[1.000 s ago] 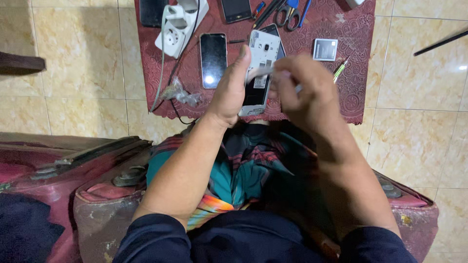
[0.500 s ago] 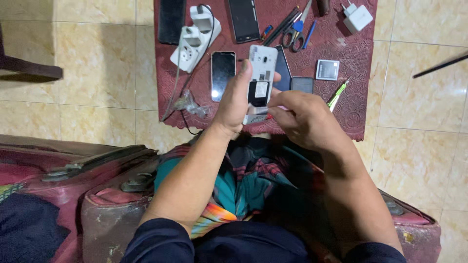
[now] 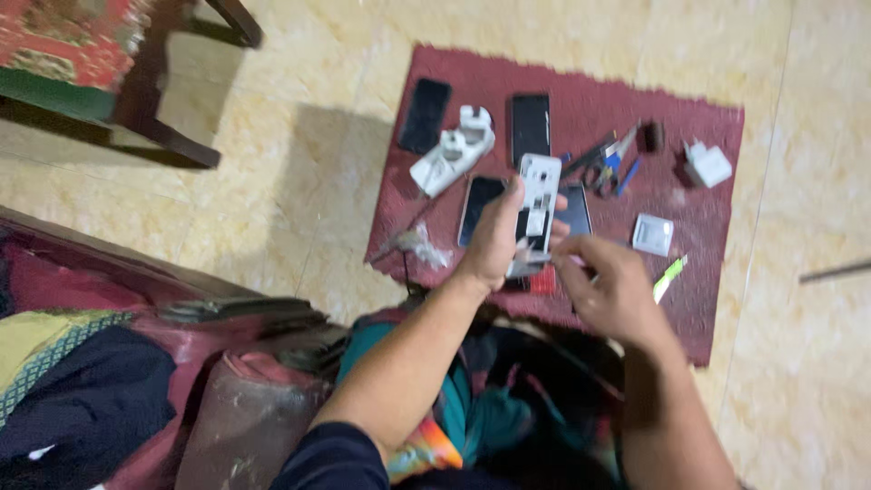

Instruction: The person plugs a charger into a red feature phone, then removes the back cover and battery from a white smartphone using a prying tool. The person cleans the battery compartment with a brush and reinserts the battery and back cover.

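A person seated above a dark red mat (image 3: 454,109) on a tiled floor holds a white mobile phone (image 3: 539,186) with its back cover off, the left hand (image 3: 494,238) gripping its lower half. The right hand (image 3: 610,289) is closed at the phone's bottom edge; whether it pinches a small tool or part is too blurred to tell. Two dark phones (image 3: 424,115) (image 3: 530,128), a white power strip (image 3: 451,158), scissors and pens (image 3: 602,163), a white charger (image 3: 708,165) and a square grey part (image 3: 652,234) lie on the mat. The phone appears opened, its inner compartment exposed, not yet reassembled.
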